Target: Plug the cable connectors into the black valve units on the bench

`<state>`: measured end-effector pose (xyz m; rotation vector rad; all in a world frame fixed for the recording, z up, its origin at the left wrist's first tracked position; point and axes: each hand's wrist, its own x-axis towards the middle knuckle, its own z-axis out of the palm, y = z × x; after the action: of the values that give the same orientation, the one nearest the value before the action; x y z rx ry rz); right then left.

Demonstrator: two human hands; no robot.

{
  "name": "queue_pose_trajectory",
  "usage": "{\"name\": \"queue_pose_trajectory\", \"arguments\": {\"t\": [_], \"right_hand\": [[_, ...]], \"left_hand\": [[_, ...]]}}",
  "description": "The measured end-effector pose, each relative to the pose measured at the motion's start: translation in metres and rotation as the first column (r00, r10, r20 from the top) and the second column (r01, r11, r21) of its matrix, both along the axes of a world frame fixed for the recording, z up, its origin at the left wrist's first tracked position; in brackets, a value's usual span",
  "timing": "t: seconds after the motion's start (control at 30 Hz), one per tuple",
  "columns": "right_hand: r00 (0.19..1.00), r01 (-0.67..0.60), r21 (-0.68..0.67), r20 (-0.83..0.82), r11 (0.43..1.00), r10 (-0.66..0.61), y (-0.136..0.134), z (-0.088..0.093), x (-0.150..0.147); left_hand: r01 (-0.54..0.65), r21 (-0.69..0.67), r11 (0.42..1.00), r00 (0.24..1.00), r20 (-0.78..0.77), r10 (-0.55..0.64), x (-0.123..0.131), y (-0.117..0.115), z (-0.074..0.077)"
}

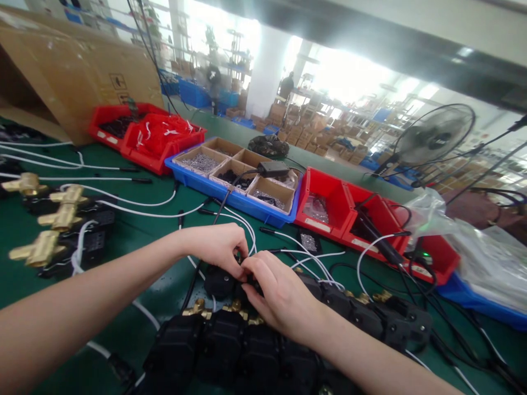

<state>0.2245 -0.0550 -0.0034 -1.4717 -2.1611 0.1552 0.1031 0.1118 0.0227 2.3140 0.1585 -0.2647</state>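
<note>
My left hand [220, 248] and my right hand [275, 293] meet over a black plastic valve unit [218, 282] in a row of black units with brass fittings [236, 310]. Both hands have their fingers pinched together on the unit's top, the fingertips touching each other. What the fingertips pinch is too small to name. Several more black units [370, 321] stretch to the right, and others [230, 351] lie below my hands. White cables [313, 258] run from the units across the green table [135, 230].
Brass valves [49, 219] with black bodies lie at the left. Red bins [152, 140], a blue tray [234, 200] of cardboard boxes with small parts, and more red bins [341, 211] line the back. A cardboard box [74, 77], a fan [432, 134] and plastic bags [486, 252] stand around.
</note>
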Motion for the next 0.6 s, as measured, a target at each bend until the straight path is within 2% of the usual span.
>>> {"name": "queue_pose_trajectory", "arguments": {"t": [0.17,0.23,0.27,0.3,0.33,0.37,0.4,0.43,0.47,0.5,0.53,0.6], "right_hand": [[1.000,-0.005,-0.053,0.002,0.999,0.005,-0.001,0.010,0.002],[0.999,-0.005,-0.041,-0.048,0.999,0.003,-0.003,0.018,0.005],[0.996,0.013,-0.005,-0.088,1.000,-0.013,-0.004,0.023,0.005],[0.990,0.047,0.052,-0.139,0.998,-0.039,-0.006,0.029,0.006],[0.978,0.094,0.122,-0.197,0.988,-0.069,-0.007,0.035,0.005],[0.963,0.140,0.183,-0.252,0.973,-0.091,-0.008,0.042,0.004],[0.951,0.169,0.226,-0.294,0.959,-0.098,-0.009,0.048,0.002],[0.944,0.177,0.244,-0.317,0.953,-0.095,-0.010,0.054,0.000],[0.944,0.166,0.237,-0.318,0.957,-0.085,-0.011,0.059,-0.003],[0.951,0.140,0.208,-0.300,0.968,-0.073,-0.012,0.063,-0.006],[0.961,0.109,0.166,-0.269,0.980,-0.061,-0.013,0.065,-0.010],[0.973,0.092,0.076,-0.217,0.993,-0.073,-0.014,0.067,-0.016]], "left_hand": [[0.006,-0.035,0.999,1.000,0.005,-0.006,-0.005,0.005,0.000],[-0.063,-0.093,0.994,0.997,0.039,0.067,-0.010,0.002,0.004],[-0.126,-0.164,0.978,0.988,0.064,0.138,-0.013,-0.002,0.007],[-0.207,-0.282,0.937,0.969,0.074,0.236,-0.015,-0.008,0.010],[-0.285,-0.434,0.855,0.938,0.055,0.341,-0.018,-0.017,0.012],[-0.344,-0.591,0.730,0.904,0.001,0.427,-0.020,-0.027,0.015],[-0.379,-0.722,0.579,0.877,-0.081,0.473,-0.022,-0.037,0.017],[-0.397,-0.808,0.436,0.859,-0.160,0.486,-0.023,-0.048,0.017],[-0.405,-0.853,0.330,0.848,-0.214,0.486,-0.024,-0.058,0.018],[-0.410,-0.869,0.276,0.841,-0.243,0.483,-0.025,-0.066,0.017],[-0.424,-0.868,0.259,0.830,-0.259,0.494,-0.025,-0.074,0.016],[-0.485,-0.824,0.294,0.789,-0.267,0.554,-0.025,-0.085,0.015]]}}
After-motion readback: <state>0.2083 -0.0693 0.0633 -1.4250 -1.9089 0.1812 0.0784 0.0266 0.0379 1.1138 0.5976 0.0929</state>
